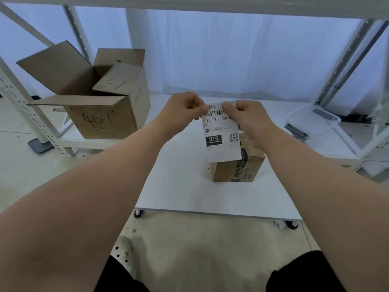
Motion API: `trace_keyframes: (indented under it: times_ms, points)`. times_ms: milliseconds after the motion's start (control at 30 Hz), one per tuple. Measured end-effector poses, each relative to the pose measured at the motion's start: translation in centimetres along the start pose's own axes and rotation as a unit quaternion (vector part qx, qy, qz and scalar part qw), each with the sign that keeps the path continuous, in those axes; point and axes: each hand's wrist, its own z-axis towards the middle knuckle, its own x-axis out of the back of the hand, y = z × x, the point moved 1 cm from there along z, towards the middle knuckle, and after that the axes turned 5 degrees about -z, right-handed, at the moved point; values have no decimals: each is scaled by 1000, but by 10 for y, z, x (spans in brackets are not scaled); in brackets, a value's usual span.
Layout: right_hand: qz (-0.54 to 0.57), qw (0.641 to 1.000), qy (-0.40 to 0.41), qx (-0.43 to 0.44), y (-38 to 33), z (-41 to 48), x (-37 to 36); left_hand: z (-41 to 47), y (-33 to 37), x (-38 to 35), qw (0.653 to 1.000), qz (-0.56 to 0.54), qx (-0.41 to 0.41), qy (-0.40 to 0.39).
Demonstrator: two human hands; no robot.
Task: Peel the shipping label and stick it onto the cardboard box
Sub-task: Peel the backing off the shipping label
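A white shipping label (221, 135) with a barcode, a black "010" block and a QR code hangs upright in the air. My left hand (185, 110) pinches its top left corner. My right hand (250, 119) pinches its top right corner, thumb on the front. Directly below and behind the label sits a small taped cardboard box (235, 169) on a low white table (179, 186). The label hides much of the box's top.
A large open cardboard box (101, 98) with a smaller box inside stands on the left shelf. A clear plastic tray (313, 121) lies at the right. White metal rack posts (25, 106) flank both sides. My knees and a white shoe (126, 253) show below.
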Motion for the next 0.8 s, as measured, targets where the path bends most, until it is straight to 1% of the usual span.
trace_keyframes:
  times_ms: [200, 267, 333, 433, 567, 700, 800]
  points:
    - [-11, 997, 75, 3, 8, 0, 5, 4, 4, -10, 1000, 6, 25, -5]
    - [-4, 995, 101, -5, 8, -1, 8, 3, 6, -11, 998, 43, 36, -29]
    - [-18, 994, 110, -6, 6, -3, 8, -1, 8, -13, 993, 89, 48, -58]
    - [-71, 994, 81, 10, 3, -5, 3, -8, 6, -12, 987, 123, 71, -71]
    - [-111, 993, 22, 25, -1, -8, -8, -16, 0, -5, 988, 116, 79, -64]
    - [-122, 992, 1, 23, 0, -8, -16, -18, -2, -4, 990, 87, 83, -75]
    - [-101, 995, -2, 27, -3, -8, -17, -16, 0, -5, 991, 70, 79, -84]
